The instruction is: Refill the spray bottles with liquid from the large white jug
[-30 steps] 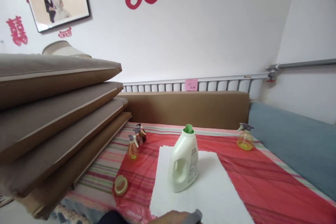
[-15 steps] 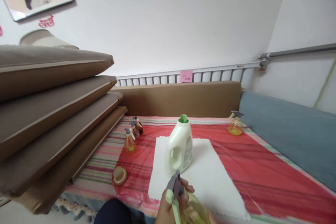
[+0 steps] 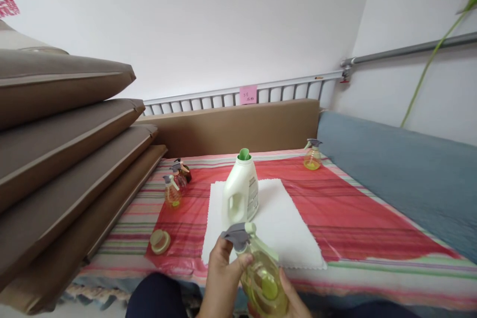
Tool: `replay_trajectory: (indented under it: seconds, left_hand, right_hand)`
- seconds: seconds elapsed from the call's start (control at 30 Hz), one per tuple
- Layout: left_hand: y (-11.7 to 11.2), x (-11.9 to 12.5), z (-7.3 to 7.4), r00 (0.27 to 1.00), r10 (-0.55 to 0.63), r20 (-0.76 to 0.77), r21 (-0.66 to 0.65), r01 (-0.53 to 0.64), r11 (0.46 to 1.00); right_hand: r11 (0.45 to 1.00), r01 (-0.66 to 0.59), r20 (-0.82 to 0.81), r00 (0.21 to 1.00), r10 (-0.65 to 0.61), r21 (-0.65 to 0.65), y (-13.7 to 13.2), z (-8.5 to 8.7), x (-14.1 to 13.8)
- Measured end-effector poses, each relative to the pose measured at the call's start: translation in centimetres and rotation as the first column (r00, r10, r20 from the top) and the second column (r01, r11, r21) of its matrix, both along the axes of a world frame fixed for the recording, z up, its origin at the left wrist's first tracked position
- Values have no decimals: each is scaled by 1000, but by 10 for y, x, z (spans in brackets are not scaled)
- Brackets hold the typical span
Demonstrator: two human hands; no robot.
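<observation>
I hold a clear spray bottle (image 3: 261,276) with yellow-green liquid and a grey trigger head low in the middle of the view. My left hand (image 3: 221,278) grips its neck and head, thumb across the front. My right hand (image 3: 292,300) wraps the bottle's body from the lower right. Behind it a white detergent jug (image 3: 240,194) with a green open spout stands on a white cloth (image 3: 278,221) spread over a red plastic sheet (image 3: 346,213).
Three small spray bottles (image 3: 174,186) stand at the sheet's left, another spray bottle (image 3: 312,155) at the back right. A round cap (image 3: 160,241) lies on the striped cover. Stacked brown cushions (image 3: 63,159) fill the left; a blue mattress (image 3: 402,164) lies right.
The view has tilted down and shifted. The spray bottle rose from the bottom edge into view, and both my hands now grip it.
</observation>
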State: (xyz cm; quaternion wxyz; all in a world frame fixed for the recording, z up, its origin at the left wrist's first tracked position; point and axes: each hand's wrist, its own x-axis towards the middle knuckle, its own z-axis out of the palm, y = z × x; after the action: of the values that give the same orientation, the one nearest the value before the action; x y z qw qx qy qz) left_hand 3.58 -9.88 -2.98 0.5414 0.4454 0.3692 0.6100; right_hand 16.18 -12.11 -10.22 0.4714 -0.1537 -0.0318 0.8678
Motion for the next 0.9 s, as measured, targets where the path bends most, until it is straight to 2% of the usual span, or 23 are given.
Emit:
replay_trajectory:
  seconds: [0.07, 0.17, 0.23, 0.27, 0.4, 0.47, 0.57, 0.63, 0.7, 0.77, 0.9]
  left_hand:
    - [0, 0, 0, 998, -61, 33, 6, 61, 998]
    - [1, -7, 7, 952, -303, 40, -31, 304, 952]
    - [2, -11, 10, 937, -347, 28, -49, 348, 936]
    - [2, -12, 10, 948, -318, 11, -48, 318, 947]
    - [0, -6, 6, 997, -54, -61, -37, 52, 998]
    - [-2, -4, 3, 997, -58, -52, -36, 56, 998]
    - [-2, -9, 1, 974, -229, -4, -72, 228, 971]
    - [1, -13, 0, 968, -252, -7, -93, 250, 964]
    - [5, -15, -1, 979, -195, -56, -74, 191, 979]
    - [8, -15, -3, 992, -89, -89, -40, 86, 996]
    - [9, -11, -10, 993, 102, -66, -51, -106, 993]
  right_hand:
    - [1000, 7, -2, 1000, -7, -6, 0, -4, 0]
    - [999, -38, 13, 999, 38, -4, 0, -10, 1]
    - [997, -76, 25, 997, 76, 18, 1, -14, 1]
    - [996, -88, 23, 996, 88, 30, 2, -16, 1]
    - [998, -46, -21, 999, 47, 45, 5, -20, -1]
    - [999, -10, -39, 999, 12, 44, 4, -20, -1]
    - [999, -12, -31, 999, 13, 39, 2, -17, 0]
    - [999, -37, -1, 999, 37, 32, 2, -15, 2]
    - [998, -57, 19, 998, 56, 35, 2, -13, 3]
    - [998, -53, 18, 998, 52, 40, 3, -13, 2]
    - [999, -29, 24, 999, 28, 40, 3, -15, -2]
